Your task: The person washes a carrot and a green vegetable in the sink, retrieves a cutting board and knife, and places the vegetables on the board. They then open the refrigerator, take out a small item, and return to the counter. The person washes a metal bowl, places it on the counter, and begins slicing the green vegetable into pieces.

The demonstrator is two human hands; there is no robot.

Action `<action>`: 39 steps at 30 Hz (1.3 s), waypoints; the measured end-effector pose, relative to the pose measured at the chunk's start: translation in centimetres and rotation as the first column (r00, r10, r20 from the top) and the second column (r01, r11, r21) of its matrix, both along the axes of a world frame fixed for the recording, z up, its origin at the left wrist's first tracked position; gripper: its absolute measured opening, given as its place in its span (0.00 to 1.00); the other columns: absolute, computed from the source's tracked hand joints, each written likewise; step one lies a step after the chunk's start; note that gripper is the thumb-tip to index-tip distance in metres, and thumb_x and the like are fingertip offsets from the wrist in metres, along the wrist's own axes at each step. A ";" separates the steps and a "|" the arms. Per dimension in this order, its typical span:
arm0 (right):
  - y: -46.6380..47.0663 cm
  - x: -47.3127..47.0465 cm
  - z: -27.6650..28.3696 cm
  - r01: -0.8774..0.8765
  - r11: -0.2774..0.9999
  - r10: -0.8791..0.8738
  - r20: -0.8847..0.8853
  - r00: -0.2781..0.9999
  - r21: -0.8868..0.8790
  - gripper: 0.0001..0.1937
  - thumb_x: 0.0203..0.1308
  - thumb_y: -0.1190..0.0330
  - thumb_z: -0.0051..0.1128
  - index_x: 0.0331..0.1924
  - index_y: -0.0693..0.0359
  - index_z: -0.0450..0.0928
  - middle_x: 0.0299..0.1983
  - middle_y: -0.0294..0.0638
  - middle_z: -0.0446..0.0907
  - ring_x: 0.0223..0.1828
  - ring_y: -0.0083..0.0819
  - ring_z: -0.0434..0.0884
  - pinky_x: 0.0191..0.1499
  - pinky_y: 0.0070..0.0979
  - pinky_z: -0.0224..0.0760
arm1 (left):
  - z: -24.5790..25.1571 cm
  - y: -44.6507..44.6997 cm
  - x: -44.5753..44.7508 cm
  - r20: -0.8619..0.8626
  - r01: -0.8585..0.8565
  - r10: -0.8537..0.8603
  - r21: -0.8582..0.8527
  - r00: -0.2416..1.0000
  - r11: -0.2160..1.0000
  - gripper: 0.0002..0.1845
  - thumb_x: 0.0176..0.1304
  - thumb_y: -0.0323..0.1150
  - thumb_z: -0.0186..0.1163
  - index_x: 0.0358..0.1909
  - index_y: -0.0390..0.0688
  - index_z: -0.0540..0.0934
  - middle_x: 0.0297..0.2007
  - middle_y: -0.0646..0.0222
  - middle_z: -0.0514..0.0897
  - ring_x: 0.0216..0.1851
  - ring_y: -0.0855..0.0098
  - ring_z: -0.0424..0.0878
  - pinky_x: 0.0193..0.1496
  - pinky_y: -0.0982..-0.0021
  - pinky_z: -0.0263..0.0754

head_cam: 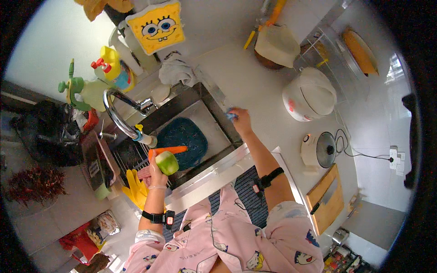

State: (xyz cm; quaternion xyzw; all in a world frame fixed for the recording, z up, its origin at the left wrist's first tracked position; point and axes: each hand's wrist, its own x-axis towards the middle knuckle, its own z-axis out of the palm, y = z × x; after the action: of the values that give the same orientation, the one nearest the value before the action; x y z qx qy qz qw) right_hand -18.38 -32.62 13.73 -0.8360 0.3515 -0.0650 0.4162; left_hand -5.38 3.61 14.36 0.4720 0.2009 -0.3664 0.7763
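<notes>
My left hand [157,173] holds a carrot [175,149] and a pale green, partly peeled vegetable [167,163] together over the near left part of the sink. Below them in the steel sink [213,131] sits a dark blue-green basin [187,136]. The chrome faucet [117,116] arches over from the left, its spout end close to the carrot. At the sink's right rim, my right hand [243,123] is closed around a small blue thing [231,115], too blurred to name.
Yellow rubber gloves [135,191] lie left of my left wrist. On the right counter stand a white rice cooker [307,97] and a lidded electric pot [315,149]. A cleaver [326,196] rests on a wooden cutting board [333,216]. Bottles, including a yellow one [111,58], line the back left.
</notes>
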 end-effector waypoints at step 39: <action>0.5 -43.2 21.2 0.624 0.709 -0.703 0.261 0.661 0.329 0.12 0.66 0.69 0.50 0.49 0.64 0.76 0.38 0.39 0.81 0.30 0.24 0.81 0.28 0.21 0.72 | 2.4 -9.2 3.3 0.075 -0.020 0.009 0.146 0.997 0.989 0.24 0.63 0.57 0.45 0.47 0.51 0.78 0.46 0.69 0.81 0.46 0.61 0.79 0.47 0.57 0.76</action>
State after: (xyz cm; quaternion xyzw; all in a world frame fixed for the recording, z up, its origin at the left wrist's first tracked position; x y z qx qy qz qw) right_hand -61.54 -32.10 34.95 -0.5719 0.5535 -0.3306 0.5072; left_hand -2.08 -5.63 16.73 0.5394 0.2016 -0.3274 0.7491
